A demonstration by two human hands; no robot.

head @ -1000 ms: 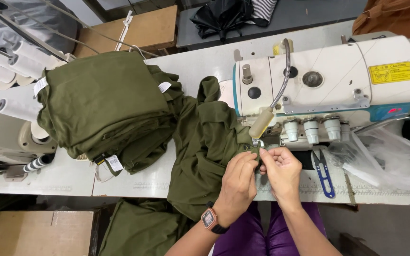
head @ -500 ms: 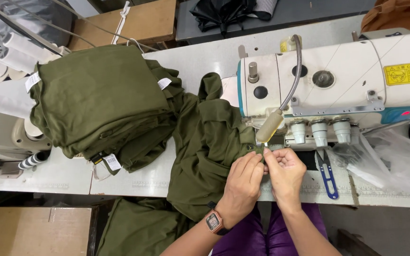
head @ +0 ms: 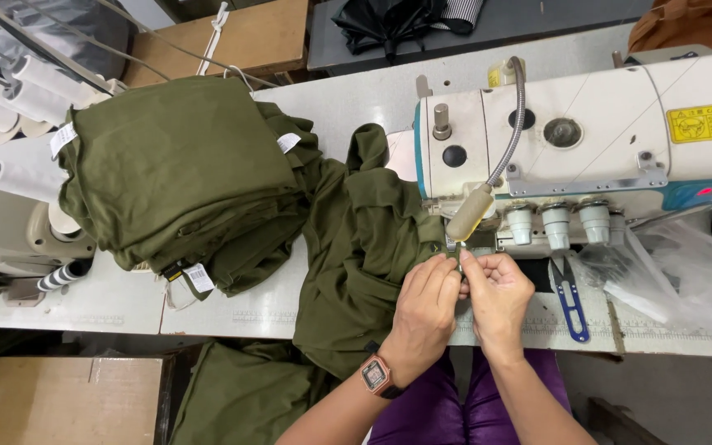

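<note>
Far left: thread cones (head: 10, 99) on a stand, cardboard box (head: 67, 400) below the table edge, contents not visible. Stack (head: 175, 173) of folded olive garments on the table (head: 109, 301), white tags at its left (head: 62, 138) and right (head: 288, 142) corners, one hanging tag (head: 199, 278) at the front edge. Bare table strip between stack and the olive garment (head: 364, 247), which runs from the machine down over the front edge. Left hand (head: 423, 309), watch on wrist, and right hand (head: 498, 292) touch, fingertips pinching something small just under the machine's needle area; what exactly, can't tell. Sewing machine (head: 587, 140) white, yellow rectangular warning label (head: 708, 121) top right. Blue snips (head: 569, 297) just right of right hand. Clear plastic bag (head: 686, 272) at far right, crowding that side.
</note>
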